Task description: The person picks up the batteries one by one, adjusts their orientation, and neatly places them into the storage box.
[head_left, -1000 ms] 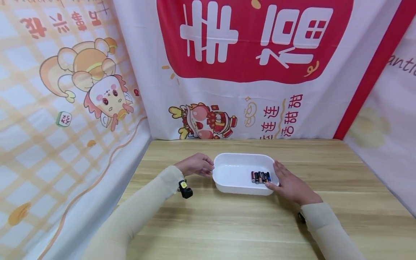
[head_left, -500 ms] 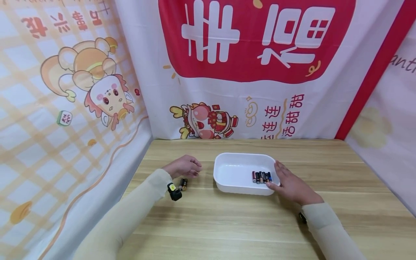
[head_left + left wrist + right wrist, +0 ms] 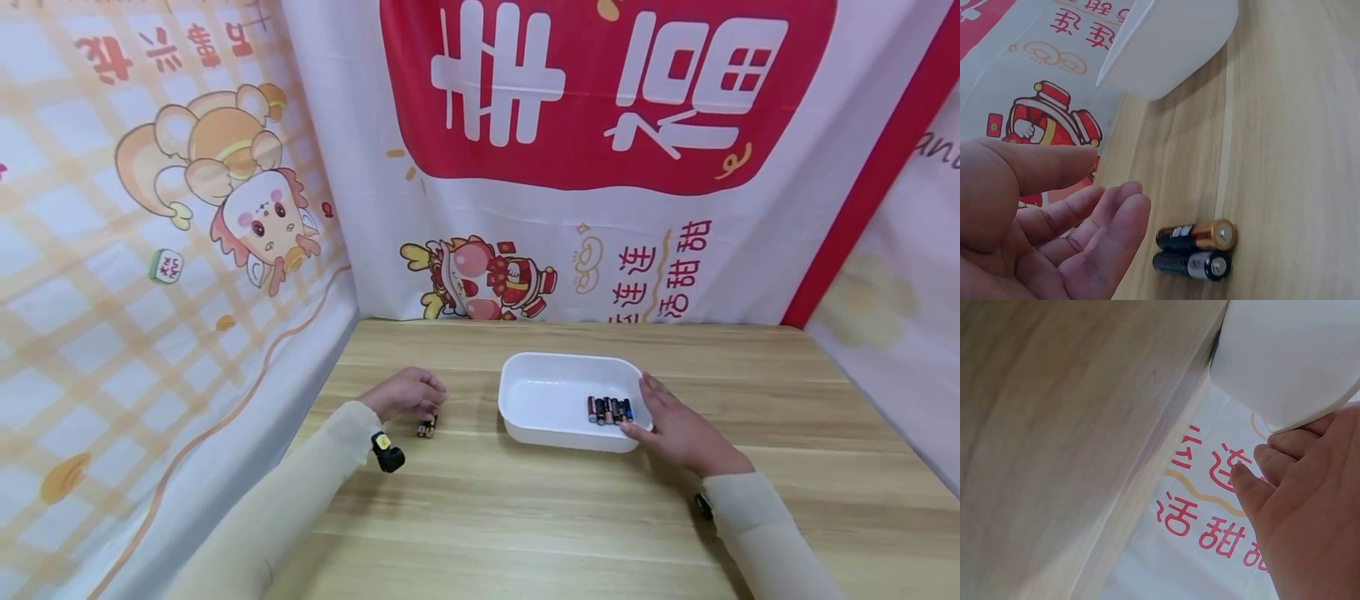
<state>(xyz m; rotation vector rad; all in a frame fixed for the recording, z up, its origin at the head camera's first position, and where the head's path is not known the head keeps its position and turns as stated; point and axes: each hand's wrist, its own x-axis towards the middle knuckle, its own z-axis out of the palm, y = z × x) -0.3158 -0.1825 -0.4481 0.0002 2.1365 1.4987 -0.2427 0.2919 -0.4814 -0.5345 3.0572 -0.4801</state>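
Two AA batteries (image 3: pixel 1194 237) lie side by side on the table, one black and copper, the other dark with a silver band. My left hand (image 3: pixel 407 393) is just behind them, low over the table. In the left wrist view its fingers (image 3: pixel 1113 237) are loosely bent, the thumb apart, with nothing between them. My right hand (image 3: pixel 678 429) holds the right end of a white plastic basin (image 3: pixel 573 439), thumb at the rim and fingers along the outer wall. In the right wrist view the fingertips (image 3: pixel 1291 442) meet the basin's edge. Several batteries (image 3: pixel 610 410) lie in a row inside, at its right end.
The wooden table (image 3: pixel 480 517) reaches back to a white cloth with red print (image 3: pixel 600 92). A checked cloth (image 3: pixel 187 333) hangs along the left side, and another pale cloth (image 3: pixel 892 283) along the right.
My left hand has left the basin's left end and moved left to the two batteries, which its arm hid at first. The right hand has stayed at the basin.
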